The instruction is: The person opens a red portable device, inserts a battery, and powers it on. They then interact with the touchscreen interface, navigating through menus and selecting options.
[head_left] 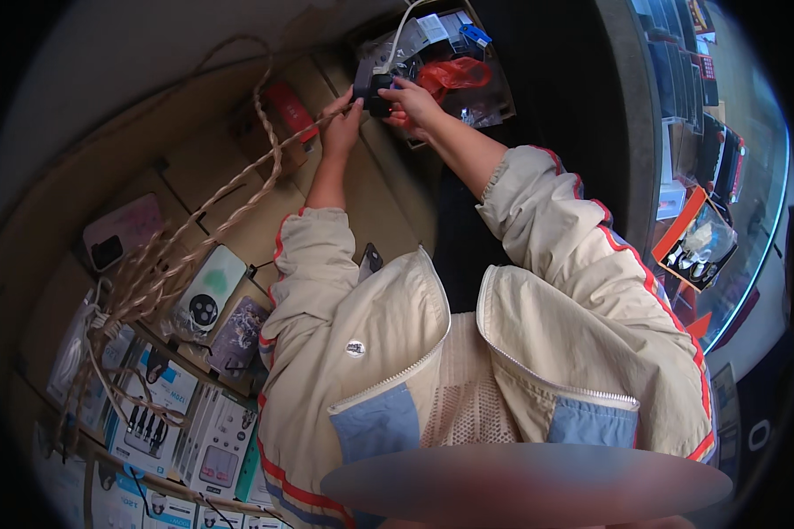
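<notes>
Near the top of the view, both hands hold a small dark block-shaped object (375, 92), possibly a socket or adapter. My left hand (340, 130) grips its left side, thumb and fingers closed on it. From the right, my right hand (413, 108) has its fingers bent round the other side. A white cable (400, 37) rises from just above the object. The twisted brown cord (238, 196) runs up from the lower left to my left hand. Fingers hide part of the object, so its exact kind is unclear.
Beyond my hands, an open box (501, 99) holds a red plastic bag (454, 78) and small packages. Phone cases (210, 291) and packaged cables (154, 407) hang at the left. On the right, a glass display case (750, 256) holds boxes and an orange carton (690, 231).
</notes>
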`<state>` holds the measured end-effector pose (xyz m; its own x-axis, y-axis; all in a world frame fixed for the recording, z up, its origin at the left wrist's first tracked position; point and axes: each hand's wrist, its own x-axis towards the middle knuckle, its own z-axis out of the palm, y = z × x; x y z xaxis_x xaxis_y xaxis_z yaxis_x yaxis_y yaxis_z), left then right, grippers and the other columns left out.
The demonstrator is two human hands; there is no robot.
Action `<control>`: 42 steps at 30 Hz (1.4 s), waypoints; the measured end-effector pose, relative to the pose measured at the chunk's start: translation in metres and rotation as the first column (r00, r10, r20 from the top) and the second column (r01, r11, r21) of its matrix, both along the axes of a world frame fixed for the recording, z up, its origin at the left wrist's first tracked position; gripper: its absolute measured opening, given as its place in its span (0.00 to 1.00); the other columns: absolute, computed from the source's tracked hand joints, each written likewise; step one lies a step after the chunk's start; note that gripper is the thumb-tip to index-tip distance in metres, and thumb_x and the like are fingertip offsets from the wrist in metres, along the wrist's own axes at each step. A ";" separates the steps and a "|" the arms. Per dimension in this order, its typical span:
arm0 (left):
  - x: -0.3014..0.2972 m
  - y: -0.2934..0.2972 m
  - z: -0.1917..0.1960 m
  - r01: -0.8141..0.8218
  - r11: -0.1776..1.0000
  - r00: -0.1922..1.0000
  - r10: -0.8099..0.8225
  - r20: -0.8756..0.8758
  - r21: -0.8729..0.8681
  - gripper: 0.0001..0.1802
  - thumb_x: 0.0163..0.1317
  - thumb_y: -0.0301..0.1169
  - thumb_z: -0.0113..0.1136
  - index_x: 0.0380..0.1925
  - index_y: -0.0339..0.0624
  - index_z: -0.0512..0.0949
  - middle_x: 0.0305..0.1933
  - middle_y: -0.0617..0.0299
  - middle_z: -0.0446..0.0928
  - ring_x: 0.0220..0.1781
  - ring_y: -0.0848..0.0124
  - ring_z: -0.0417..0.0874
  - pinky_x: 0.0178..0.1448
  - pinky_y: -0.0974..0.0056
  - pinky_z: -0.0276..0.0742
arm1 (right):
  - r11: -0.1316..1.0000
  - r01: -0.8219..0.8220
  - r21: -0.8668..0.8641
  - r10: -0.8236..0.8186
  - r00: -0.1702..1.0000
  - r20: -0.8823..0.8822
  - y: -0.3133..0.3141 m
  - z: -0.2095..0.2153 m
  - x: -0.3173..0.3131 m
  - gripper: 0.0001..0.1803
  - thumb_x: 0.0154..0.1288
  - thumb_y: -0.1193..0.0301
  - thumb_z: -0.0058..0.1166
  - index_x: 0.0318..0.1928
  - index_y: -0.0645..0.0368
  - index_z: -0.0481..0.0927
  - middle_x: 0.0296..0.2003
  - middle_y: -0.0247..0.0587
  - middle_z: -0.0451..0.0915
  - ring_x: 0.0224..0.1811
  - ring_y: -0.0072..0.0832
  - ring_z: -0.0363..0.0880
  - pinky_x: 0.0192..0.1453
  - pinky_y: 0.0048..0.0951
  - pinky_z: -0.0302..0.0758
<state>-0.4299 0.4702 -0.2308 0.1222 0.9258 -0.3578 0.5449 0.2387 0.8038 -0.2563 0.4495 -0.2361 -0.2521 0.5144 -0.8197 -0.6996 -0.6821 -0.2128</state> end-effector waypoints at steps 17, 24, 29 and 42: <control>-0.025 0.037 -0.022 -0.368 0.915 0.923 0.339 -0.181 -0.164 0.12 0.62 0.37 0.57 0.41 0.47 0.83 0.27 0.68 0.76 0.18 0.72 0.67 0.20 0.67 0.62 | 0.835 -0.356 0.420 0.292 0.933 0.211 -0.225 0.234 0.092 0.30 0.67 0.72 0.49 0.68 0.63 0.59 0.43 0.42 0.82 0.41 0.26 0.81 0.49 0.28 0.78; 0.010 -0.023 0.034 0.461 0.887 0.887 -0.461 0.012 0.028 0.17 0.58 0.32 0.58 0.47 0.40 0.73 0.41 0.59 0.70 0.42 0.69 0.70 0.51 0.65 0.72 | 0.929 0.091 0.358 -0.263 0.843 0.469 -0.484 0.311 0.187 0.22 0.70 0.71 0.48 0.62 0.62 0.71 0.48 0.42 0.81 0.48 0.26 0.80 0.56 0.26 0.76; 0.063 -0.086 0.033 0.100 0.937 0.948 0.013 0.319 -0.334 0.15 0.63 0.32 0.52 0.47 0.36 0.72 0.44 0.57 0.72 0.43 0.63 0.74 0.56 0.56 0.74 | 0.856 0.442 0.267 -0.511 0.652 0.560 -0.654 0.341 0.169 0.17 0.72 0.71 0.49 0.58 0.63 0.75 0.47 0.41 0.82 0.47 0.23 0.80 0.53 0.25 0.76; 0.342 -0.523 0.258 0.947 0.100 0.035 -0.977 0.213 0.305 0.28 0.59 0.19 0.59 0.62 0.40 0.70 0.53 0.56 0.76 0.53 0.70 0.78 0.53 0.66 0.78 | 0.563 0.755 0.336 -0.343 -0.156 0.926 -0.923 0.239 0.182 0.18 0.70 0.72 0.52 0.58 0.64 0.75 0.49 0.43 0.82 0.49 0.25 0.80 0.53 0.25 0.75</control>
<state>-0.0881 -0.0523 0.0270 0.9952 -0.0950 -0.0236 -0.0118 -0.3549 0.9348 -0.0740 -0.4735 0.0033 0.9497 -0.2401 -0.2013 -0.2705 -0.3039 -0.9135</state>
